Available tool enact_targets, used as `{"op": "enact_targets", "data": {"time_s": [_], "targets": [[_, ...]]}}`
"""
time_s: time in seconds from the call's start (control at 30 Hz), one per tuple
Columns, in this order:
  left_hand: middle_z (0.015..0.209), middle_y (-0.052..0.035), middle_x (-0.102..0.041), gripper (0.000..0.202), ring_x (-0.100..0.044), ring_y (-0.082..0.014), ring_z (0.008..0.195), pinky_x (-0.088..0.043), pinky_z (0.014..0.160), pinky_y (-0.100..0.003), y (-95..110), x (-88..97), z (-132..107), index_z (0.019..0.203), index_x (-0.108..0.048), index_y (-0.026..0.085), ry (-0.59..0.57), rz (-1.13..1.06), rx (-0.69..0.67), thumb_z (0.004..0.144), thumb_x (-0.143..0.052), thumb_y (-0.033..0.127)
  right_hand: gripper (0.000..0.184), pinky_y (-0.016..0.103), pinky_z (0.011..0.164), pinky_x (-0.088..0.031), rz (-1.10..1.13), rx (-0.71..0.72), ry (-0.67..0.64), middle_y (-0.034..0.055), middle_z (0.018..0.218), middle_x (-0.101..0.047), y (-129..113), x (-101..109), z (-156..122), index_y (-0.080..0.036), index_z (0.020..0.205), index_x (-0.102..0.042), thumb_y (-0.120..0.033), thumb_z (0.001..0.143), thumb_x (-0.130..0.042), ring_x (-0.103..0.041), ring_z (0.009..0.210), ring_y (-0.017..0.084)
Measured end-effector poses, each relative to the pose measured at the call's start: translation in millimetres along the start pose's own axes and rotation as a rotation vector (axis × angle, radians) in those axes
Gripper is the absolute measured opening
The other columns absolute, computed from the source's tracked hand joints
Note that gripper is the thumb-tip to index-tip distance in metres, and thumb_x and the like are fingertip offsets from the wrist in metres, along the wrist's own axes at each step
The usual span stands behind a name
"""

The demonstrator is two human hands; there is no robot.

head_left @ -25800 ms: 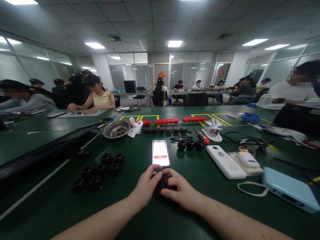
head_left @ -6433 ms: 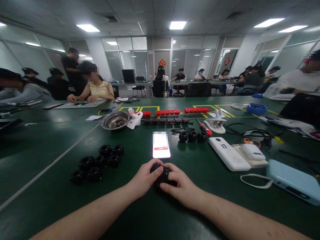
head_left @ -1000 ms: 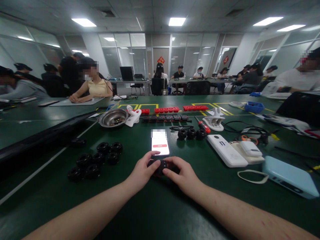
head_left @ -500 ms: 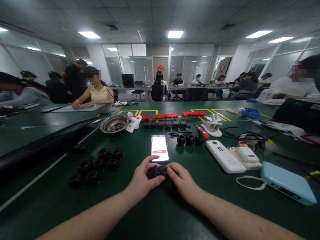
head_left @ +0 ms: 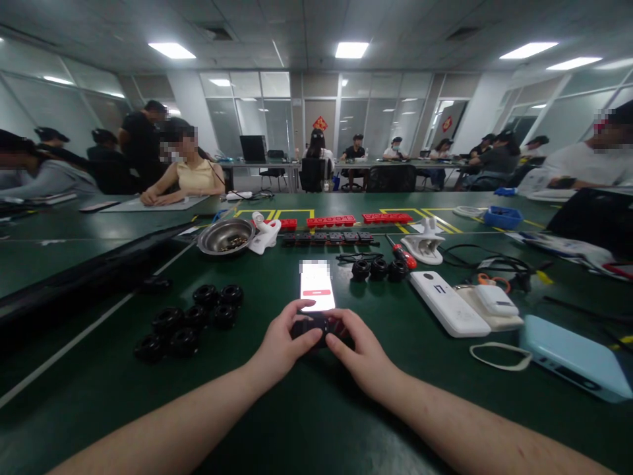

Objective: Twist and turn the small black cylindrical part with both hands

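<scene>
Between my two hands is a black, roughly cylindrical plastic part (head_left: 310,324), partly covered by the fingers. My left hand (head_left: 283,338) is closed round its left side, the thumb pressed along the near face. My right hand (head_left: 362,344) grips the right end between thumb and curled fingers. Just beyond them lies a phone (head_left: 317,290) with a lit white screen and a red button, its near edge close to my left fingertips. Several similar-looking black round parts (head_left: 196,316) lie to the left. Three more black round parts (head_left: 378,269) sit in a row to the right.
A metal bowl (head_left: 225,239) with small brass-coloured pieces stands beyond the left parts. Red trays (head_left: 330,220) and a black strip (head_left: 327,238) lie farther back. On the right are a screwdriver (head_left: 403,254), a white power bank (head_left: 448,305) and a light-blue box (head_left: 573,356). Other people sit around.
My right hand has shifted its grip, with its fingers now farther over the far side of the black part and its thumb lower. The camera view has tilted slightly.
</scene>
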State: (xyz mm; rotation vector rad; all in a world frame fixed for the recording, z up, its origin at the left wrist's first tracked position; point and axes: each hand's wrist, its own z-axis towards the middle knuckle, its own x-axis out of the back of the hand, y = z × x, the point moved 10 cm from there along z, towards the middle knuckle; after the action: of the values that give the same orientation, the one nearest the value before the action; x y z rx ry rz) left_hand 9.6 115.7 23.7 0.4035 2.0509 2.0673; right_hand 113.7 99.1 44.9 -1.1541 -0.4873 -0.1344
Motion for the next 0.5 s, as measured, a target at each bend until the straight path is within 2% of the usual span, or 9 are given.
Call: {"op": "enact_targets", "data": {"time_s": [0.07,0.13,0.2,0.37,0.5], "targets": [[0.089,-0.0041,-0.060,0.052,-0.059,-0.0216,0.083,-0.045,0.076,-0.037,7.0,1.5,-2.1,0.110,-0.039,0.020,0.025,0.049,-0.066,0.065,-0.064,0.028,0.018,0.028,0.065,-0.040,-0.036,-0.035,0.027,0.0027,0.083,-0.052,5.4,2.6,0.5,-0.018,0.090,-0.052,-0.033,0.082,-0.046,-0.047,0.075,0.016],[0.093,-0.0052,-0.061,0.056,-0.058,-0.0226,0.088,-0.043,0.081,-0.038,10.6,2.2,-3.5,0.111,-0.039,0.021,0.037,0.097,-0.110,0.062,-0.067,0.027,0.024,0.027,0.061,-0.038,-0.076,-0.056,0.000,0.0010,0.072,-0.049,9.5,0.1,1.7,-0.017,0.073,-0.051,-0.037,0.083,-0.042,-0.046,0.069,0.015],[0.094,-0.0056,-0.060,0.058,-0.058,-0.0230,0.088,-0.043,0.081,-0.038,8.9,1.9,-3.3,0.113,-0.038,0.021,0.028,0.105,-0.109,0.063,-0.067,0.028,0.029,0.027,0.059,-0.037,-0.099,-0.058,-0.042,-0.0001,0.066,-0.047,10.8,-3.6,2.8,-0.017,0.064,-0.048,-0.037,0.083,-0.042,-0.045,0.065,0.015],[0.084,-0.0025,-0.056,0.047,-0.059,-0.0181,0.070,-0.048,0.060,-0.031,-2.8,2.6,1.0,0.112,-0.040,0.020,-0.001,-0.009,-0.027,0.072,-0.054,0.041,0.015,0.025,0.058,-0.036,-0.080,-0.028,-0.062,-0.0002,0.071,-0.048,5.8,-5.9,3.6,-0.017,0.073,-0.052,-0.031,0.077,-0.053,-0.045,0.065,0.014],[0.075,-0.0003,-0.055,0.039,-0.057,-0.0167,0.069,-0.047,0.059,-0.028,-4.7,11.6,4.5,0.104,-0.047,0.018,0.080,0.026,-0.007,0.073,-0.051,0.040,0.015,0.026,0.062,-0.038,-0.090,-0.013,-0.086,0.0020,0.080,-0.051,1.7,-8.8,2.7,-0.017,0.085,-0.055,-0.028,0.074,-0.058,-0.048,0.073,0.015]]}}
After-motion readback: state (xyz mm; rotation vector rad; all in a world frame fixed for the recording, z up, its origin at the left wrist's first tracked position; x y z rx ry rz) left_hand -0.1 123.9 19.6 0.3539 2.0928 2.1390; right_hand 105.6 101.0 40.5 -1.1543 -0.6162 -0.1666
